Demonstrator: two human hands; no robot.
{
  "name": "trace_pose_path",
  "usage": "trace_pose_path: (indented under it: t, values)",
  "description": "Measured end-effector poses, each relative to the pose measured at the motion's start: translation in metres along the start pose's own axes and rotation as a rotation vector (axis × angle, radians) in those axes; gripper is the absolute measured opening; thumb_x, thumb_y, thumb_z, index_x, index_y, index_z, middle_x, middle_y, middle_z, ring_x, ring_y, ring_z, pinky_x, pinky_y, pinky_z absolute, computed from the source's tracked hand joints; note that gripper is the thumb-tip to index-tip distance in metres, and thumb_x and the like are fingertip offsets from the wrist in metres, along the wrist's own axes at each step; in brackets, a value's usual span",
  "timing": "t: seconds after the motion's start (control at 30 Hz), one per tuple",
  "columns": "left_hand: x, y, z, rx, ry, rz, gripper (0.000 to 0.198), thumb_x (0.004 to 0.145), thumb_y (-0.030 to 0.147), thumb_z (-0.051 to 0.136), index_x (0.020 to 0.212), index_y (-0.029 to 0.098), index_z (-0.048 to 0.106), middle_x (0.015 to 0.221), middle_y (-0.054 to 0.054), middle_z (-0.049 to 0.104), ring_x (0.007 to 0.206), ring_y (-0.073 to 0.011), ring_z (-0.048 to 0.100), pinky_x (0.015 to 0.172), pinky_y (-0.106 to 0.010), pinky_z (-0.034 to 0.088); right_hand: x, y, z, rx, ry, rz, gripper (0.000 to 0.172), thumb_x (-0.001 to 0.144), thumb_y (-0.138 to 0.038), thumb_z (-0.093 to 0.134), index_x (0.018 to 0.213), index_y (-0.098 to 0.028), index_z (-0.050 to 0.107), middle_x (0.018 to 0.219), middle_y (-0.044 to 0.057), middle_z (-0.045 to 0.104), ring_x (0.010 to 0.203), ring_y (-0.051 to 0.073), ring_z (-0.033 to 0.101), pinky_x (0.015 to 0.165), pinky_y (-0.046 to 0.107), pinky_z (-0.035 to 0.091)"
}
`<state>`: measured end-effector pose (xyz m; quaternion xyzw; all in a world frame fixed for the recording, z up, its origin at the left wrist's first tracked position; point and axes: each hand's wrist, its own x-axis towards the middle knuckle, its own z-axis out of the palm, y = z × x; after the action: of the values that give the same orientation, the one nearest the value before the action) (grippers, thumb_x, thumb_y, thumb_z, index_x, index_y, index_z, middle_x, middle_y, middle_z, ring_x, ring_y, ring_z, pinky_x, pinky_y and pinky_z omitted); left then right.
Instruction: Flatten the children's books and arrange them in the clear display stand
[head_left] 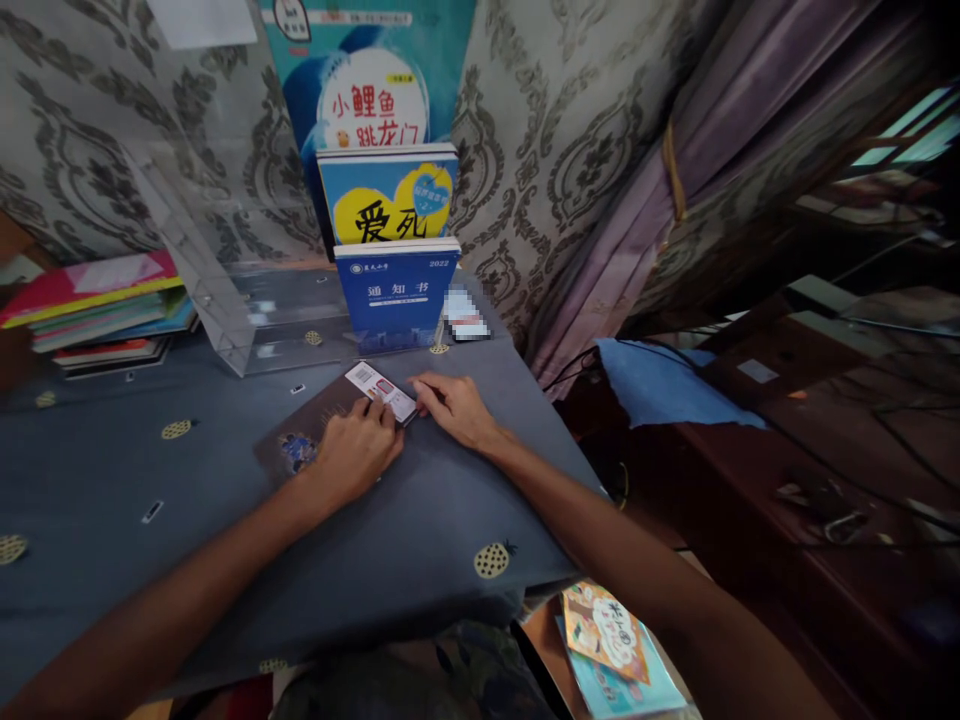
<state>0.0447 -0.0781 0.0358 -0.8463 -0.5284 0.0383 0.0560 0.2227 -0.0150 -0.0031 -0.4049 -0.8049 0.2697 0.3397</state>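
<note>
On a grey-clothed table (112, 470) by patterned curtains (555, 130), a clear stand (217, 300) holds three upright books (386, 200), while before it the half-curled left hand (356, 450) and flat, open right hand (454, 408) seemingly press the label (379, 385) on a flat-lying dark book (300, 430).

Dim indoor shot, light strongest on the upright books (386, 200) and patterned wall (555, 130), falling off to near black at right. Faint glare on the clear acrylic stand (217, 290). Heavy fisheye bending at edges; forearms (187, 590) soft near bottom; one small pixelated patch (465, 312).
</note>
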Motion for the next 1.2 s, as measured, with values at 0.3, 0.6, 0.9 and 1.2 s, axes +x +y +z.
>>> trace_pose_path:
  t: [0.3, 0.6, 0.9, 1.2]
  values:
    - [0.0, -0.003, -0.002, 0.015, -0.009, -0.044, 0.037, 0.102, 0.035, 0.044, 0.117, 0.008, 0.065, 0.119, -0.018, 0.067, 0.11, -0.033, 0.062, 0.073, -0.04, 0.058, 0.002, 0.001, 0.004, 0.004, 0.043, 0.019, 0.031, 0.1, -0.033, 0.047, 0.114, -0.019, 0.07, 0.09, 0.006, 0.077, 0.082, 0.02, 0.072, 0.08, 0.031, 0.053]
    - [0.005, -0.006, -0.008, 0.013, -0.057, -0.147, 0.035, 0.1, 0.029, 0.044, 0.117, 0.004, 0.063, 0.115, -0.022, 0.067, 0.108, -0.0368, 0.063, 0.072, -0.044, 0.057, 0.003, 0.001, 0.008, 0.066, -0.024, -0.077, 0.034, 0.102, -0.033, 0.043, 0.124, -0.02, 0.065, 0.119, 0.008, 0.073, 0.11, 0.021, 0.068, 0.097, 0.037, 0.051]
    - [0.008, -0.006, -0.011, 0.017, -0.069, -0.126, 0.034, 0.099, 0.024, 0.04, 0.112, 0.004, 0.064, 0.106, -0.022, 0.07, 0.099, -0.035, 0.068, 0.072, -0.042, 0.056, 0.003, 0.006, 0.011, 0.067, 0.031, -0.051, 0.034, 0.102, -0.034, 0.042, 0.125, -0.021, 0.063, 0.12, 0.008, 0.072, 0.11, 0.021, 0.068, 0.098, 0.038, 0.051]
    - [0.008, -0.008, -0.015, 0.016, -0.084, -0.113, 0.033, 0.1, 0.022, 0.041, 0.11, 0.004, 0.066, 0.104, -0.022, 0.071, 0.098, -0.035, 0.07, 0.073, -0.041, 0.056, 0.001, 0.003, 0.01, 0.084, 0.028, -0.052, 0.036, 0.102, -0.035, 0.04, 0.128, -0.021, 0.061, 0.121, 0.009, 0.072, 0.112, 0.021, 0.068, 0.1, 0.039, 0.051]
